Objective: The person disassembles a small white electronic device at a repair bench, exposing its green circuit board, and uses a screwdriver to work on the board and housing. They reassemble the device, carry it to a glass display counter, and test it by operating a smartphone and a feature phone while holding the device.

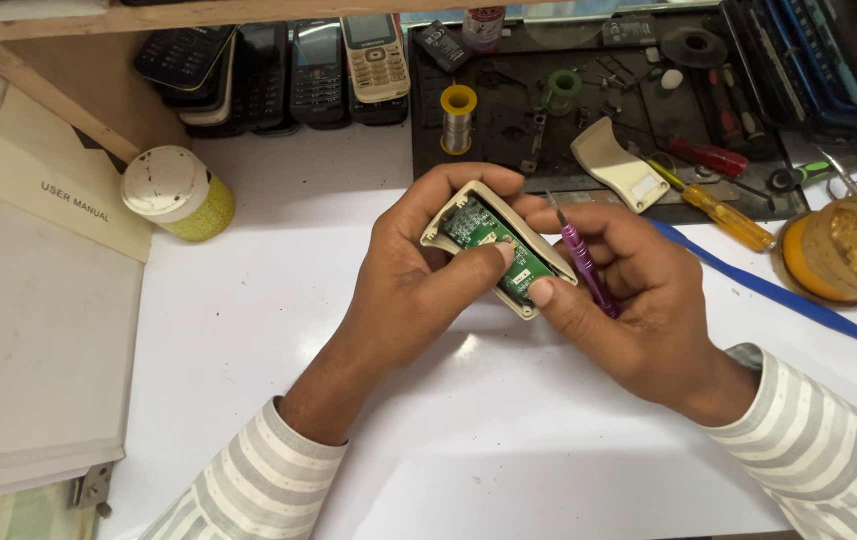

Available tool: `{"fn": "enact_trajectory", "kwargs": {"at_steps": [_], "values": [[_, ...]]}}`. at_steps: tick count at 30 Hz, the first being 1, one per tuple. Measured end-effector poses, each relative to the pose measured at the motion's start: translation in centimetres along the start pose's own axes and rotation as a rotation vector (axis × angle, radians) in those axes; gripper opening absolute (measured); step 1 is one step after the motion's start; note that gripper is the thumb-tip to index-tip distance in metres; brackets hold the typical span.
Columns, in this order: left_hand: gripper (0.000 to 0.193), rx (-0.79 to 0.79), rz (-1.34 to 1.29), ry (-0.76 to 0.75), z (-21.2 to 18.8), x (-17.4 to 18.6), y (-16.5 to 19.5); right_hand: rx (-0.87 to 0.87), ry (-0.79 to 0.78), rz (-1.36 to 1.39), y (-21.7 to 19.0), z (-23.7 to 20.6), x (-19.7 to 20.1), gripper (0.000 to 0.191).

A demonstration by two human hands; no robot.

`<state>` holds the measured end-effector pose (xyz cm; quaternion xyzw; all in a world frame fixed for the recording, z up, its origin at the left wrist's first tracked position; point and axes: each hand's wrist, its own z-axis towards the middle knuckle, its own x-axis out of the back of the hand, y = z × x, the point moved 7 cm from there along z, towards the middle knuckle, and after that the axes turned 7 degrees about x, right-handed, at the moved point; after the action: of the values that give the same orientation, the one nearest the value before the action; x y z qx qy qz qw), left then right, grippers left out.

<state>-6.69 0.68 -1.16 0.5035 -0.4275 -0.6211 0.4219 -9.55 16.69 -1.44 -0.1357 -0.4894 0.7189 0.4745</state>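
Seen from my head camera, above a white workbench, my left hand cradles a small beige casing with its open side up, fingers curled round the far edge and thumb laid across the green circuit board inside, apparently to keep the board seated in its shell. My right hand closes in from the other side, its thumb tip pressed to the casing's near corner while the fingers pinch a slim purple screwdriver, tip pointing up and away, parked in the grip so the hand can steady the casing. The casing sits between both hands, just above the bench and not resting on it. Beyond my knuckles lies a black work mat holding a matching beige cover, a yellow-rimmed spool of solder wire, a red-handled screwdriver and a yellow-handled screwdriver, all within easy reach. A blue plastic pry tool lies on the bench to my right, near an amber tub. A row of old mobile phones leans at the back, and a white-capped yellow jar stands beside a manual on my left.
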Motion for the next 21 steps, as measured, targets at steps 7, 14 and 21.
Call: {"fn": "enact_trajectory", "kwargs": {"at_steps": [7, 14, 21], "values": [[0.041, -0.034, -0.002, -0.015, -0.13, -0.01, -0.07, -0.013, -0.007, -0.005, 0.15, -0.14, 0.04, 0.043], [0.040, -0.028, 0.027, 0.012, -0.09, 0.12, 0.00, 0.004, -0.003, -0.029, 0.06, -0.09, -0.08, 0.044], [0.043, -0.019, 0.023, 0.017, -0.09, 0.16, 0.02, 0.008, -0.008, -0.027, -0.21, -0.10, -0.08, 0.043]]}}
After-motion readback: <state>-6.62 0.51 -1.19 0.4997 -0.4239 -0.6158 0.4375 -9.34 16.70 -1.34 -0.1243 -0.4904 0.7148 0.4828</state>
